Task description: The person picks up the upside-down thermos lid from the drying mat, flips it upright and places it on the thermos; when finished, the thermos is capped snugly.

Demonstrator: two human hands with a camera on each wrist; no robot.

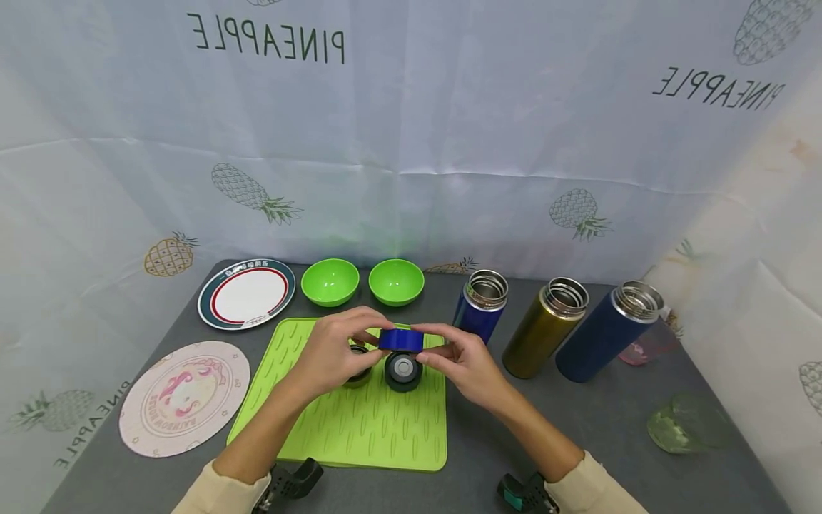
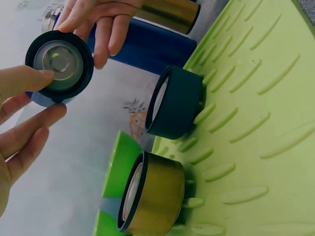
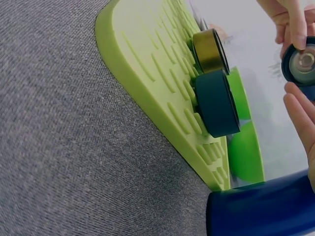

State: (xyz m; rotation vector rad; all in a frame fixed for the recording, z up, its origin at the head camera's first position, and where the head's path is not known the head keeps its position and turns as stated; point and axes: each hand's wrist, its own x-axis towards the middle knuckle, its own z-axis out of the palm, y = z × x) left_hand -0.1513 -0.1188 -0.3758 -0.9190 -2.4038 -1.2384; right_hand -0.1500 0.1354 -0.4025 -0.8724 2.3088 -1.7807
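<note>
A blue bottle lid [image 1: 401,340] is held up over the green drying mat [image 1: 372,435]. My left hand [image 1: 330,350] pinches its left side, thumb over the dark underside in the left wrist view. My right hand [image 1: 469,364] grips the opposite side of the lid between thumb and forefinger; its other fingers are bent behind. Below, a dark teal lid [image 2: 177,102] and a gold lid [image 2: 156,194] stand on the mat with their inner sides up. In the head view my left fingers partly hide the gold lid.
Right of the mat stand uncapped blue [image 1: 478,314], gold [image 1: 539,335] and navy [image 1: 600,339] bottles. Two green bowls [image 1: 330,283] sit behind it. To the left lie a rimmed plate [image 1: 247,294] and a pink round mat [image 1: 186,398]. A clear glass [image 1: 681,427] lies far right.
</note>
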